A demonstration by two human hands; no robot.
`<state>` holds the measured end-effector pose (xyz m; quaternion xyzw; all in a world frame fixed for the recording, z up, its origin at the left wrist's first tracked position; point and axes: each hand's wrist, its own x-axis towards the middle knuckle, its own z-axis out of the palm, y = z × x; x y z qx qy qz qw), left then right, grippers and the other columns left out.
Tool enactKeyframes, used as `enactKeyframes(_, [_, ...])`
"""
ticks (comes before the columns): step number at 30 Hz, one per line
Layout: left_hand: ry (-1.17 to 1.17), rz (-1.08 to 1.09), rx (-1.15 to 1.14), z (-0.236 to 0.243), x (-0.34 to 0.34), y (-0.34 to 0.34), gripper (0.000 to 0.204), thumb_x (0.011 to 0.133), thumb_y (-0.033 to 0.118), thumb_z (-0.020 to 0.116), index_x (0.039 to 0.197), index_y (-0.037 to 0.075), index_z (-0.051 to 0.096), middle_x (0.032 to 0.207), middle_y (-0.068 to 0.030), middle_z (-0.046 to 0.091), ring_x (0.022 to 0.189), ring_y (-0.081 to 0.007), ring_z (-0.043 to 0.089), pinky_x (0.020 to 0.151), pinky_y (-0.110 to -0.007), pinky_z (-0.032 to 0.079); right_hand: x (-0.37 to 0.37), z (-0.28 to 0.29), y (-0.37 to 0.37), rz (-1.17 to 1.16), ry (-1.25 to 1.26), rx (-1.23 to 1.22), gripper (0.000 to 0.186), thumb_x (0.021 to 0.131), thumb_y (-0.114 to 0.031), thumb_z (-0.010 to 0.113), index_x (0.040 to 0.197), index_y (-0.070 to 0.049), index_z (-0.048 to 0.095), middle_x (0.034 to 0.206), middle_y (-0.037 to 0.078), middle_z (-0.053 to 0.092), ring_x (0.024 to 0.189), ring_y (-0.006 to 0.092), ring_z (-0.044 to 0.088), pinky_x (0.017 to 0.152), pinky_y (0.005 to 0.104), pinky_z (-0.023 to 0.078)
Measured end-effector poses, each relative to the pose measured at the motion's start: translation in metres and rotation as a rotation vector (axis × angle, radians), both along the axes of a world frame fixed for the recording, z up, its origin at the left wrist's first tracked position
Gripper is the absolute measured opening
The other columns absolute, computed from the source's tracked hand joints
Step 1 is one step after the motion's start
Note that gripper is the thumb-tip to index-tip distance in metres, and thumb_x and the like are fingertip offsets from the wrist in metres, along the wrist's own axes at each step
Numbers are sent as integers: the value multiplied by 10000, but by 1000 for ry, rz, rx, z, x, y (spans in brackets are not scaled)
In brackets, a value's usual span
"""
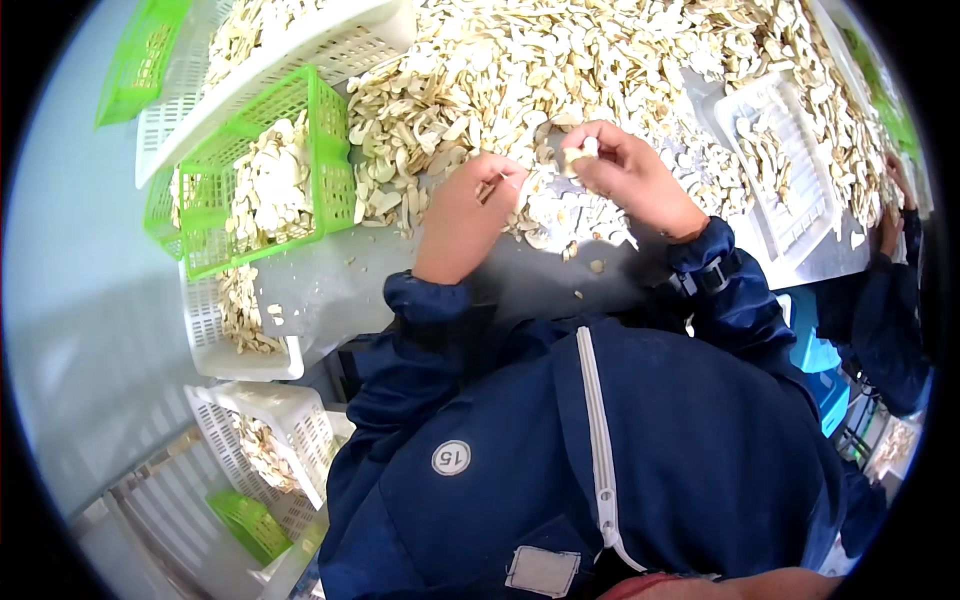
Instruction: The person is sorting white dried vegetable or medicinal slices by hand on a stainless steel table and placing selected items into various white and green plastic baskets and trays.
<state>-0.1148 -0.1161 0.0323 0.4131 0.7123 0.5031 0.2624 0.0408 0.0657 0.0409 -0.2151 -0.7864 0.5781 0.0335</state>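
A broad heap of pale, brown-edged mushroom slices (560, 60) covers the grey metal table (385, 275). My right hand (645, 185) is closed over the near part of the heap, with a few mushroom slices (580, 152) pinched between thumb and fingers. To its left, my left hand (468, 218) is also closed in a pinch. A thin pale edge shows at its fingertips, too small to name. Loose slices lie on the table between and below both hands.
On the left, a green basket (335, 160) holds slices, with white crates (200, 335) below and behind it. A white tray (790, 215) with slices stands to the right. Farther right, another person's hands (890, 225) reach to the table. A blue container (825, 395) is below.
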Motion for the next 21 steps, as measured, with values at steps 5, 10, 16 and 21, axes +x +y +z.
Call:
enactKeyframes(5, [347,-50,-273,4,26,2,146,874,169,720,981,74,688,935,-115,628,792,-271,652,700,-375,494,-6,8,1,-164,225,-832,277,1030,-231,548,1225,-38,577,957,2,625,733,61,514,644,192,419])
enactKeyframes(10, [241,-249,-230,3,22,-7,140,868,156,724,972,74,679,892,-113,618,788,-254,635,702,-373,489,-26,1,-10,83,7,127,265,981,-228,634,1174,-47,629,850,59,623,751,164,610,668,327,486])
enactKeyframes(16, [244,-24,-163,9,7,-8,183,865,171,734,1002,71,668,860,-118,609,775,-277,605,705,-373,487,-12,-4,-9,113,106,501,165,905,-173,666,950,-44,574,807,150,615,791,349,637,697,424,498])
enactKeyframes(21, [613,94,-246,-5,6,10,255,873,239,713,1071,104,626,972,-117,661,855,-338,649,721,-442,507,3,4,-7,100,35,507,215,913,-183,691,1048,-37,606,763,131,601,695,307,620,646,398,494])
